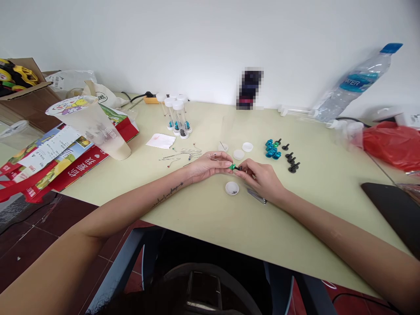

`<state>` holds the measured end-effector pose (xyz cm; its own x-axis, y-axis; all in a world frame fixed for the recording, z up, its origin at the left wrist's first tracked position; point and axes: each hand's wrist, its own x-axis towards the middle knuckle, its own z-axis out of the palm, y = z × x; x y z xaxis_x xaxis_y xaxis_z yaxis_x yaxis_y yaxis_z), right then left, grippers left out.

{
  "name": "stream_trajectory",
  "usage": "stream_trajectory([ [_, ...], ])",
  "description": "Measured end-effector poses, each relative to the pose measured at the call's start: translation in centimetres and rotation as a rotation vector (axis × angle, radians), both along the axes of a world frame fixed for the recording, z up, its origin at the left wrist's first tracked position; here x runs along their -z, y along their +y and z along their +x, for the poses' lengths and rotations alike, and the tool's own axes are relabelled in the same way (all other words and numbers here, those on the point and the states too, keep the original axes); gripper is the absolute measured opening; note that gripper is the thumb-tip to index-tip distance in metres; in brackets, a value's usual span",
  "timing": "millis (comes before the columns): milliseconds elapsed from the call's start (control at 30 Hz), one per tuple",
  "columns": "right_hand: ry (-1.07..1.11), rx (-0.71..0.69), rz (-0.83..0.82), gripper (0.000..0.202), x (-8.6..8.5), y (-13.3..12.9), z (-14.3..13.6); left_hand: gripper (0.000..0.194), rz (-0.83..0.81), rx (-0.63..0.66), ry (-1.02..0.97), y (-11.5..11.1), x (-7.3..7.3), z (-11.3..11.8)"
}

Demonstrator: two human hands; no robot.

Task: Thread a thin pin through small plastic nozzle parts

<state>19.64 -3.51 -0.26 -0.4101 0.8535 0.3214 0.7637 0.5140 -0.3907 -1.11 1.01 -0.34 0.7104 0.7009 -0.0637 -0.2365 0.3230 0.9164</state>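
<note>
The right hand [264, 177] could pass between bottle [357, 82] and black pieces [293, 169] (obstacles).

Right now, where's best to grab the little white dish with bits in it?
I'd pinch the dish by opposite sides of its rim, coming from the near side. It's round and open, with tiny bits inside, so keep it level. The left hand and right hand are beyond it; metal rods lie rightward.

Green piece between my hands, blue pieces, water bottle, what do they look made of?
Green piece: glossy plastic or coated metal; its bright shine leaves that open.
Blue pieces: likewise shiny, with metallic-looking highlights; perhaps metal, perhaps plastic.
Water bottle: probably clear, smooth plastic; its sides are see-through.
</note>
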Motion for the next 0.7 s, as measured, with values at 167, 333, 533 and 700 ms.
stream_trajectory([
  [167, 0.002, 0.002, -0.001, 0.044, -0.01, -0.05, 0.03, 0.027, -0.019, -0.003, 0.015, -0.01, -0.04, 0.01],
  [333, -0.014, -0.012, 0.012, 0.045, 0.02, 0.02, 0.12, 0.028, -0.017, 0.003, 0.017, -0.07, -0.25, 0.03],
  [533, -0.028, -0.029, 0.044, 0.047, -0.01, 0.05, 0.07, 0.027, -0.002, 0.021, 0.027, -0.09, -0.33, -0.01],
  [700, -0.031, -0.028, 0.024, 0.048, -0.01, -0.03, 0.12, 0.028, 0.0, 0.019, 0.03, -0.16, -0.34, 0.02],
])
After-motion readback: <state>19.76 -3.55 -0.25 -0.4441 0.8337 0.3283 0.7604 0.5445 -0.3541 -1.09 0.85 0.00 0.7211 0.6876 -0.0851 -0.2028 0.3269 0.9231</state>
